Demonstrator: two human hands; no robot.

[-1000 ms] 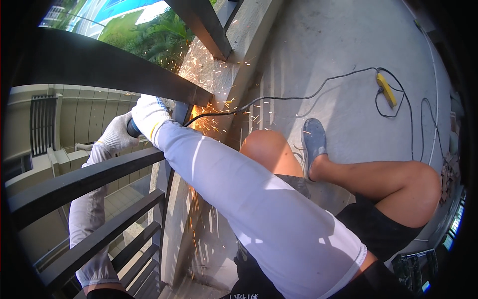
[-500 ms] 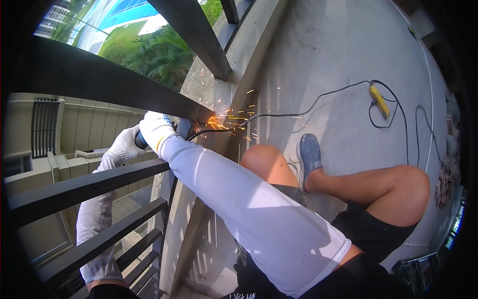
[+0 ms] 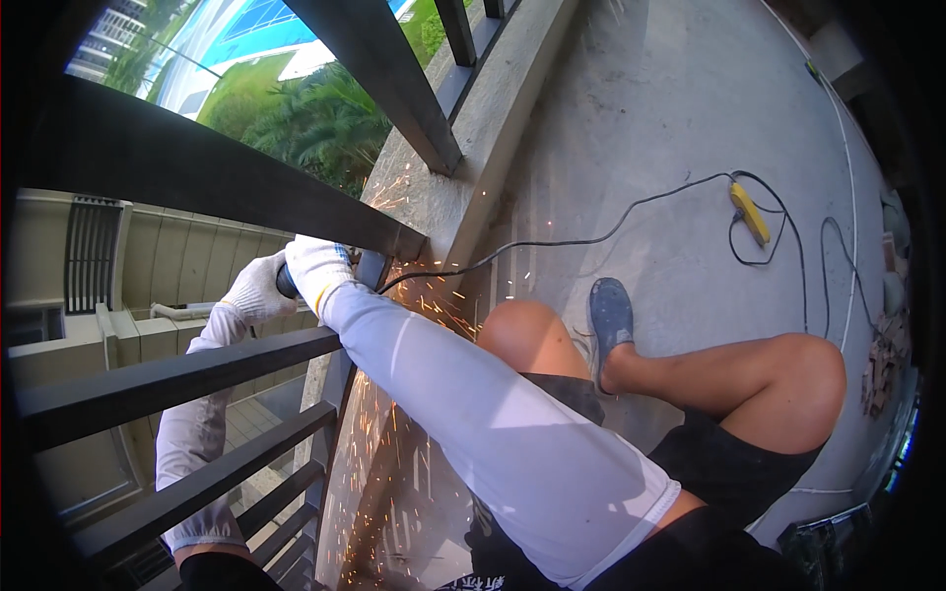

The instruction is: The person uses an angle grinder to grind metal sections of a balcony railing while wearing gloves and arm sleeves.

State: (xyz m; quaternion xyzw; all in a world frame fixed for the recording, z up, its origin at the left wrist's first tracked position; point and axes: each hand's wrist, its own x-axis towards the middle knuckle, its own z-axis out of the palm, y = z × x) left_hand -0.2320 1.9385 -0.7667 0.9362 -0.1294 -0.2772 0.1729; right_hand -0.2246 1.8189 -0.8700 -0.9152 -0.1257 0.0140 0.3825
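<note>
Both my hands wear white knitted gloves and are closed around a corded angle grinder point(image 3: 287, 282), of which only a dark blue bit shows between them. My left hand point(image 3: 258, 289) grips its outer end, that arm passing outside the dark metal railing. Beside it, my right hand point(image 3: 317, 268) wraps the body close to the foot of a thick dark metal bar point(image 3: 256, 187). The disc is hidden behind my right hand and the bar. Orange sparks point(image 3: 439, 313) fly from the bar's foot, over the concrete ledge point(image 3: 426, 202) and downward.
A black cable point(image 3: 581, 240) runs from the grinder across the grey floor to a yellow power strip point(image 3: 751, 215). Lower railing bars point(image 3: 187, 376) lie close to my arms. My bent legs and a blue-grey shoe point(image 3: 611, 313) are at the right. Rubble point(image 3: 884, 366) lies at the far right.
The sparks, earlier bunched at the bar's foot and flying right, now spread wider and stream down along the ledge. Both hands keep their grip; the view has shifted slightly.
</note>
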